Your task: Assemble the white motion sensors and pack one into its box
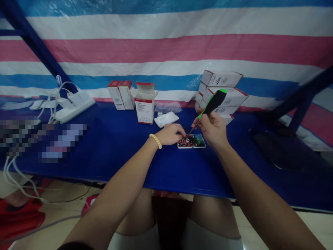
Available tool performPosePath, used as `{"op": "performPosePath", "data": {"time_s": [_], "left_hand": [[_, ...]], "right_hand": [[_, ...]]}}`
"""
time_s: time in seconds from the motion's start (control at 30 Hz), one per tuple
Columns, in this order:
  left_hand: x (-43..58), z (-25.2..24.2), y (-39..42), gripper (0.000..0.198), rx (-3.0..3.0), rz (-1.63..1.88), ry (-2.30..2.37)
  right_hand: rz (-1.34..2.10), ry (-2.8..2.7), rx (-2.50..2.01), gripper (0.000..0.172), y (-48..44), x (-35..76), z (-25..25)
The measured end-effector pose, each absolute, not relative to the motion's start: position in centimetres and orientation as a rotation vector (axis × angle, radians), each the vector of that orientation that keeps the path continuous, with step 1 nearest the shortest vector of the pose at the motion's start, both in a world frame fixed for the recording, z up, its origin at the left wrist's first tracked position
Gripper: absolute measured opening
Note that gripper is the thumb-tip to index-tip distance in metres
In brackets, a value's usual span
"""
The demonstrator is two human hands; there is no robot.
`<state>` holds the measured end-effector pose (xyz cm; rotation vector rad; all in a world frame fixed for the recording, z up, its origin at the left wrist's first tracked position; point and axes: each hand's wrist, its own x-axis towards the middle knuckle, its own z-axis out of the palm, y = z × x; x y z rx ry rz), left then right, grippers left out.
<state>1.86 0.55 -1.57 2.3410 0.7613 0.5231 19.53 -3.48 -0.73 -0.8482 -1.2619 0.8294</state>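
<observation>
A detector with its casing off (191, 141) lies on the blue table, showing a red circuit board and a green-blue panel in a white shell. My right hand (213, 127) is closed on a screwdriver (213, 103) with a black and green handle, tilted so its shaft slopes down-left to the board. Bent over the board's upper left corner, near the screwdriver's tip, are the fingers of my left hand (170, 134). Whatever they pinch is too small or hidden to make out. Behind that hand sits a white plastic cover (166, 119), inner side up.
Beyond the cover stand an open detector box (144, 107), two closed boxes (121, 95) and a clear plastic bag (168, 107). Stacked boxes (223, 93) rise behind my right hand. A white power strip (75, 109) with cables is left; a dark flat object (275, 149) lies right.
</observation>
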Motion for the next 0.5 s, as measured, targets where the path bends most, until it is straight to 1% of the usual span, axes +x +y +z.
{"op": "performPosePath", "data": {"time_s": [0.3,0.4,0.5], "left_hand": [[1.86,-1.33,0.48,0.021,2.334,0.531,0.773],[2.01,-1.25,0.21,0.019,2.293,0.638,0.778],[2.45,-1.15,-0.37,0.012,2.200,0.771,0.754]], "right_hand": [[0.833,-1.276,-0.840,0.044,-3.47,19.47,-0.85],[0.827,-1.280,-0.851,0.045,-3.45,19.49,-0.87],[0.805,-1.293,-0.865,0.043,-3.60,19.40,-0.70]]}}
